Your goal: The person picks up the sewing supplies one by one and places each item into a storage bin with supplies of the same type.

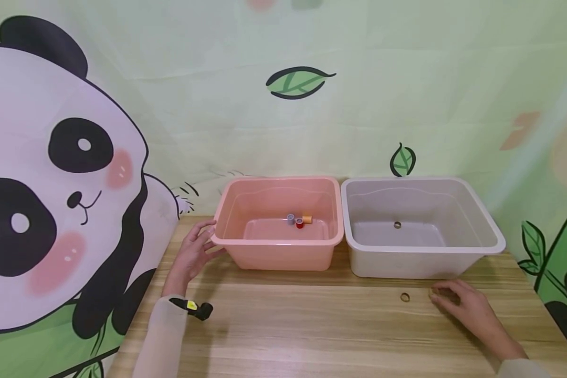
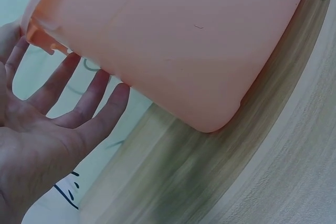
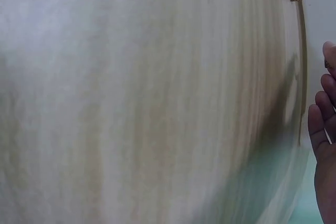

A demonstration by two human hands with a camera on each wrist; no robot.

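My left hand [image 1: 196, 254] is at the left end of a pink plastic basin [image 1: 279, 257]; in the left wrist view its fairly straight fingers [image 2: 94, 95] touch the basin's outer wall below the rim. In front of a grey basin [image 1: 406, 265], my right hand [image 1: 468, 304] pinches a small brownish ring [image 1: 433, 292] between thumb and fingertips, mostly covered by them. To its left a gold-toned ring [image 1: 405, 297] lies on the table, its dimpled surface showing in the right wrist view. Another such ring [image 1: 397, 224] is inside the grey basin.
Inside the pink basin are three small cylinders: grey-blue [image 1: 290, 219], red [image 1: 300, 223] and orange [image 1: 307, 219]. Both basins stand side by side at the back of the wooden table [image 1: 312, 325], against a printed cloth [image 1: 208, 105] with a panda.
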